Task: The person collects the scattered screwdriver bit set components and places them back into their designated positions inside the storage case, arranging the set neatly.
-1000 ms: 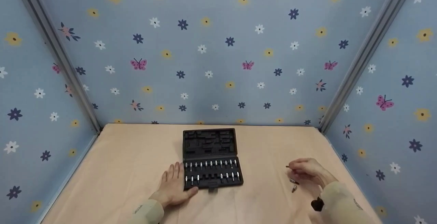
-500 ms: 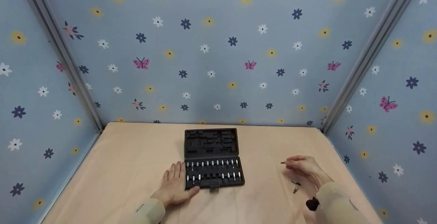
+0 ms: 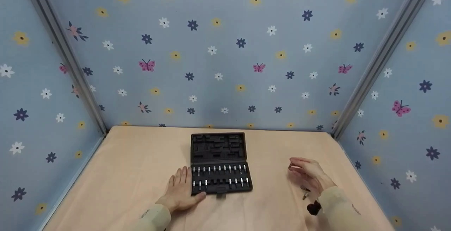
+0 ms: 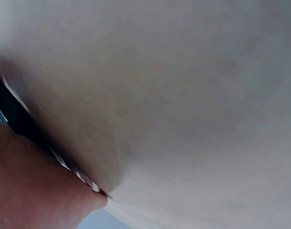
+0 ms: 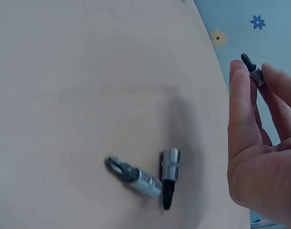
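Note:
My right hand (image 3: pixel 309 171) pinches a screwdriver bit socket (image 5: pixel 254 71) between thumb and fingertips, above the right part of the table. Its dark cross-shaped tip points up and out of the fingers in the right wrist view. Below that hand lie two more bit sockets on the cloth, one cross-tipped (image 5: pixel 144 181) and one flat-tipped (image 5: pixel 171 167), close together. My left hand (image 3: pixel 179 190) rests flat at the left side of a black tool case (image 3: pixel 218 148), thumb along its front corner. The case stands open with two rows of bit sockets; several slots in the front row's middle are bare.
A pale peach cloth (image 3: pixel 141 153) covers the table. Flowered blue panels (image 3: pixel 218 65) enclose the back and both sides, with grey metal posts (image 3: pixel 67 55) at the back corners. A dark round object (image 3: pixel 314 208) shows at the right wrist.
My right hand has moved slightly left, and the bit socket between its fingers has turned from sideways to more upright. The left hand stays at the case.

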Action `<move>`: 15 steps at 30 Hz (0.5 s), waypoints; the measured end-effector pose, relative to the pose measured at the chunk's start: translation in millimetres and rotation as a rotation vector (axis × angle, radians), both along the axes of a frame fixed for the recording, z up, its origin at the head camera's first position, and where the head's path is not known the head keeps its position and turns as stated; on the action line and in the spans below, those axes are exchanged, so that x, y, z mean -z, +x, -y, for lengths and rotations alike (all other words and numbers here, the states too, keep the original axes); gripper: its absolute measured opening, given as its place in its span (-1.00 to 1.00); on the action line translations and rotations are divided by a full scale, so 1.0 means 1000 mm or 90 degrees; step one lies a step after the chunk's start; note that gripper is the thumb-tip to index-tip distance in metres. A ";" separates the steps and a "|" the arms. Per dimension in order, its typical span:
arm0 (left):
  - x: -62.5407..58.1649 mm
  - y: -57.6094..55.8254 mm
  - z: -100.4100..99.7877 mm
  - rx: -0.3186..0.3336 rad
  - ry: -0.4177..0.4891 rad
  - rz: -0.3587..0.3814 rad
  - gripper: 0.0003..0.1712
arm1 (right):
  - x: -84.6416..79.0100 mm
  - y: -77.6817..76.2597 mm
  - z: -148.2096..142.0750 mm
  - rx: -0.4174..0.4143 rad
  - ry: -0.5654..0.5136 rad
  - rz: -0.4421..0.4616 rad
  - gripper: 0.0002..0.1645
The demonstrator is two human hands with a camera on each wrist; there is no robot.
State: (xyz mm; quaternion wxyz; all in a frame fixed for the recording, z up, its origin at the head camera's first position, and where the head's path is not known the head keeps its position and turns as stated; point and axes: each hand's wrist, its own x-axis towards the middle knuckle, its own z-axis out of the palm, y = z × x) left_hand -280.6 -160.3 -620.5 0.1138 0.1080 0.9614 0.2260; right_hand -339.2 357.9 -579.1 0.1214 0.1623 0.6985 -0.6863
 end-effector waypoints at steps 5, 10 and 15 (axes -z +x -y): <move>0.000 0.000 0.000 -0.001 -0.002 -0.003 0.51 | 0.001 -0.003 0.012 0.007 -0.046 0.018 -0.27; -0.001 0.001 -0.001 -0.003 -0.005 -0.009 0.52 | 0.002 -0.005 0.023 -0.030 -0.035 0.024 -0.32; -0.003 0.001 -0.001 -0.004 -0.009 -0.006 0.52 | 0.003 -0.006 0.033 -0.058 0.004 0.013 -0.32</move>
